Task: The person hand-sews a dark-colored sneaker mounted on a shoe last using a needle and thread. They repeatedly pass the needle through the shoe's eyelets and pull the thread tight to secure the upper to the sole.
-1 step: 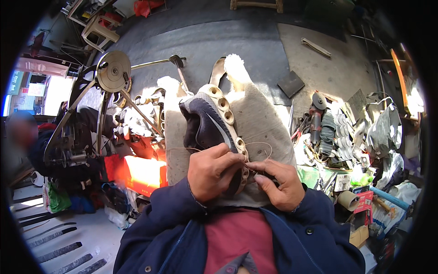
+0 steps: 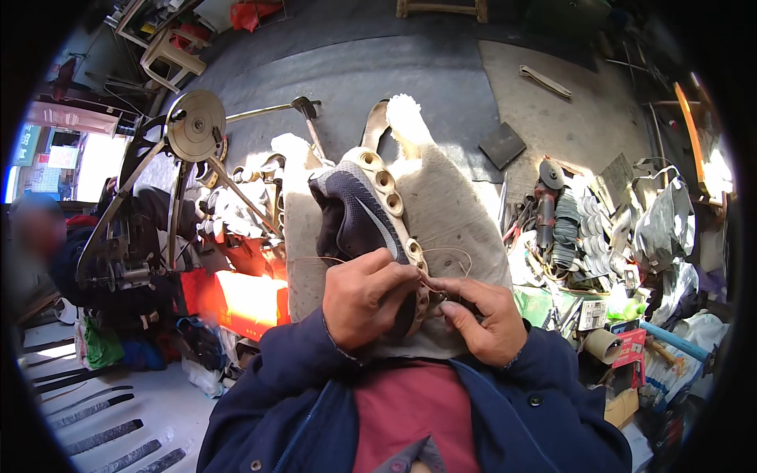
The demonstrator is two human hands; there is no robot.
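A dark sports shoe [image 2: 351, 213] with a pale sole [image 2: 393, 203] that has ringed holes lies on its side on a grey padded cloth [image 2: 453, 201] over my lap. Both hands are at the lower end of the shoe. My left hand [image 2: 364, 299] is closed, its fingertips pinching a thin thread [image 2: 448, 249] that loops out to the right of the shoe. My right hand [image 2: 482, 319] reaches in from the right with bent index and thumb by the sole; what lies between those fingertips is too small to make out. Part of the shoe is hidden behind my fingers.
A metal machine with a wheel [image 2: 192, 122] stands left, beside a person [image 2: 39, 229]. A red box [image 2: 248, 303] lies below it. An angle grinder [image 2: 548, 201], stacked parts and a blue-handled tool [image 2: 666, 339] crowd the right. Dark floor mats [image 2: 331, 63] lie ahead.
My left fingertips have shifted very slightly, and a little more thread shows between my hands. The shoe stays in the same place.
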